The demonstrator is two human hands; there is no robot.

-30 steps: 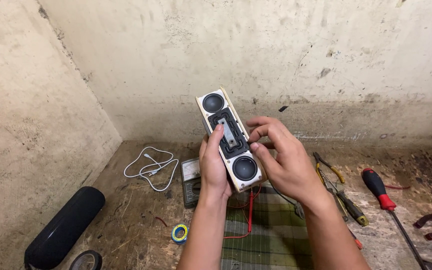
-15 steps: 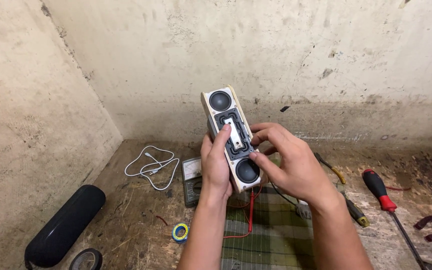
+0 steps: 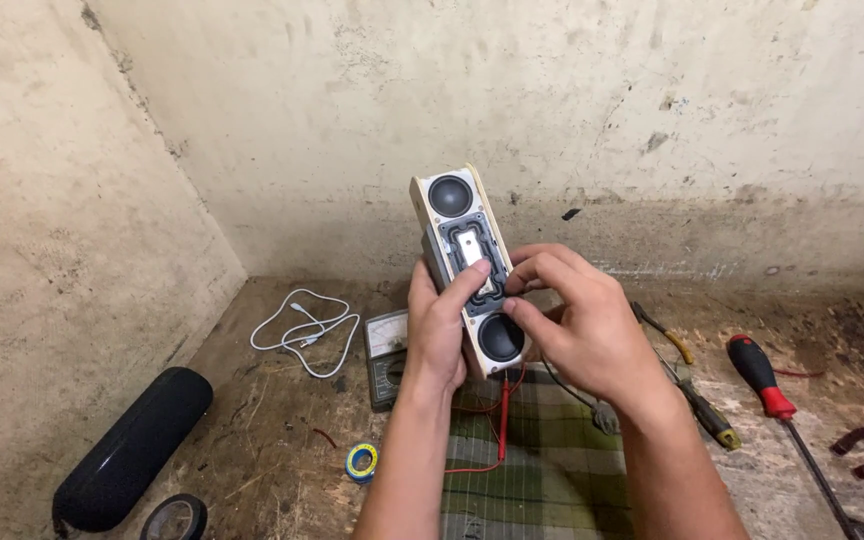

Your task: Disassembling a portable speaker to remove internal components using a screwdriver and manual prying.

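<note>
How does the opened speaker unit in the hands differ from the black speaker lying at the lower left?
The opened speaker unit is cream-framed, its two round drivers and centre panel bare; the black speaker is fully covered and dark. The opened unit is held up, near upright, by the left hand and right hand; the black one lies untouched on the wooden surface. Both are long and narrow.
</note>
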